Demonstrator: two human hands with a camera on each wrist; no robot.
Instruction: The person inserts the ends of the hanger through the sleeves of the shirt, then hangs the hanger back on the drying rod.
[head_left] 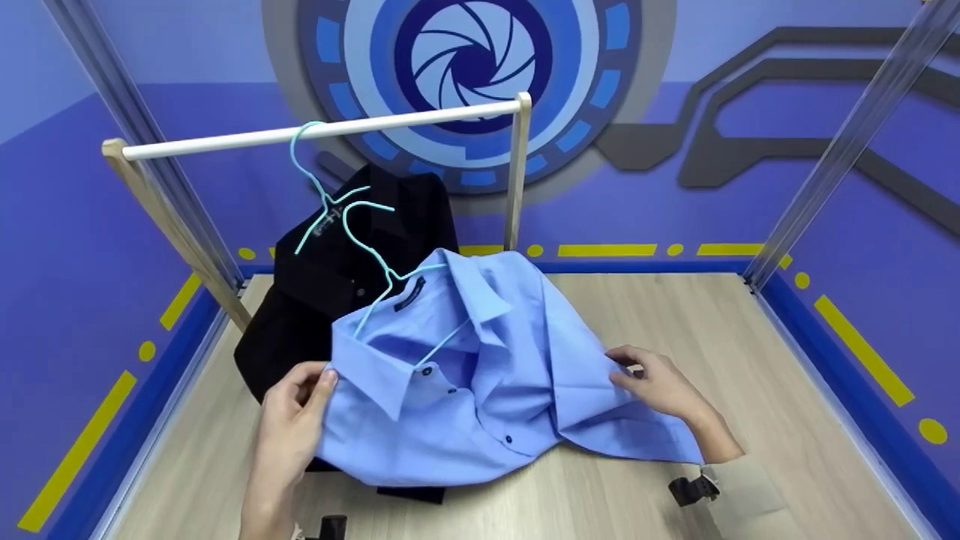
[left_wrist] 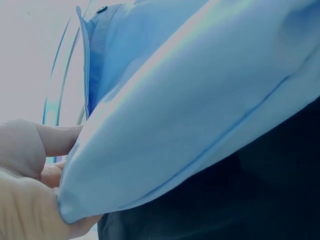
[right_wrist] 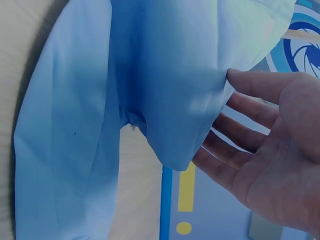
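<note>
A light blue collared shirt [head_left: 442, 457] with dark buttons hangs between my hands on a teal hanger [head_left: 389, 274], whose hook stands free in front of the rail. My left hand [head_left: 289, 420] pinches the cloth at the shirt's left shoulder, thumb on the front. At the opposite side, my right hand [head_left: 664, 386] holds the sleeve side between thumb and fingers. The right wrist view shows the right thumb [right_wrist: 250, 82] on the fabric edge, with fingertips behind it. Behind the blue shirt, a black shirt [head_left: 281, 330] hangs from a second teal hanger [head_left: 304, 161].
A clothes rack with a white rail [head_left: 420, 118] and wooden posts [head_left: 519, 180] stands at the back left. Blue-purple walls [head_left: 862, 315] with yellow marks and metal corner posts [head_left: 832, 150] enclose the wood-grain tabletop [head_left: 690, 322].
</note>
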